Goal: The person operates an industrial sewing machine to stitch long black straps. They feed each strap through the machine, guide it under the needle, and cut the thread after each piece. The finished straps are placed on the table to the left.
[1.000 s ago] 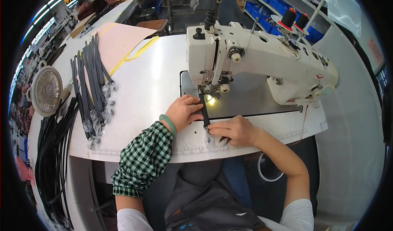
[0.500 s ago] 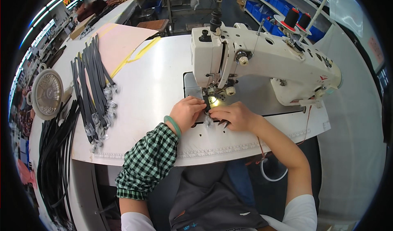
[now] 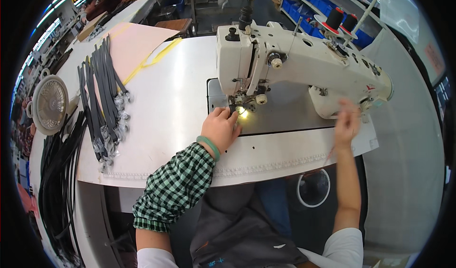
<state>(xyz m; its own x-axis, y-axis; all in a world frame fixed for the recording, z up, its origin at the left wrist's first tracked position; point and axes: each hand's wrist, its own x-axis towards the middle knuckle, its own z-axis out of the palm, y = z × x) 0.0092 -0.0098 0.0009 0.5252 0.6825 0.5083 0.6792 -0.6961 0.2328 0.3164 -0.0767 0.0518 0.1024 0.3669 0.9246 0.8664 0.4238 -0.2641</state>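
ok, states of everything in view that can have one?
Left hand: on the dark strap
Right hand: off the strap, blurred; grip unclear
Dark strap: partly covered by left hand
Sewing machine: light on; running unclear
Grey straps: bunched on the table
Black straps: hanging at the left
Thread cones: upright

Location type: sewing workshop. Indicators: a white industrial sewing machine (image 3: pixel 289 56) on a white table (image 3: pixel 180 78) with a ruler scale (image 3: pixel 285 164) along its front edge; two black thread cones (image 3: pixel 334 19) and shelved blue bins (image 3: pixel 295 13) at upper right; bundled dark straps (image 3: pixel 54 182) at left; rows of tube lights (image 3: pixel 61 1) at upper left.
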